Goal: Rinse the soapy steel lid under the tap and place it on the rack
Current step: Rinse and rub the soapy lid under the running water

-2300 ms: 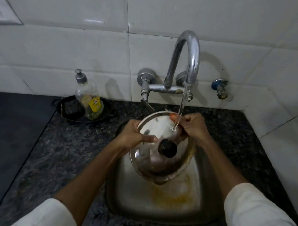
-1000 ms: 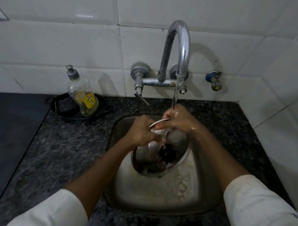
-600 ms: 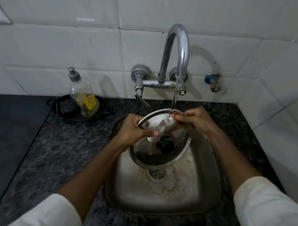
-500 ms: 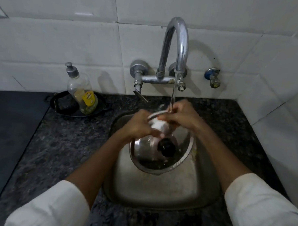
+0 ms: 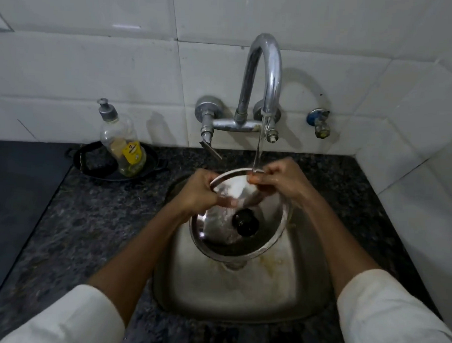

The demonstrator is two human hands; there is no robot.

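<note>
Tilted steel lid [image 5: 266, 232] under tap [image 5: 265, 77]

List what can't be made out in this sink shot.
- Rack: not in the head view, so its place is unknown.
- Soap left on the steel lid: dim light and motion blur hide it.
- Left hand fingertips: blurred.
- Bottle label text: too small.
- Sink drain: mostly covered by the lid.
- Right hand palm: turned away.

Behind the steel lid [image 5: 225, 231] we cannot see the drain or much of the sink [image 5: 240, 296] floor. Our left hand [image 5: 200, 193] covers the lid's left rim; its fingertips blur. The soap bottle [image 5: 122, 143] left of the lid has an unreadable label. Both sleeves run off the bottom edge.
</note>
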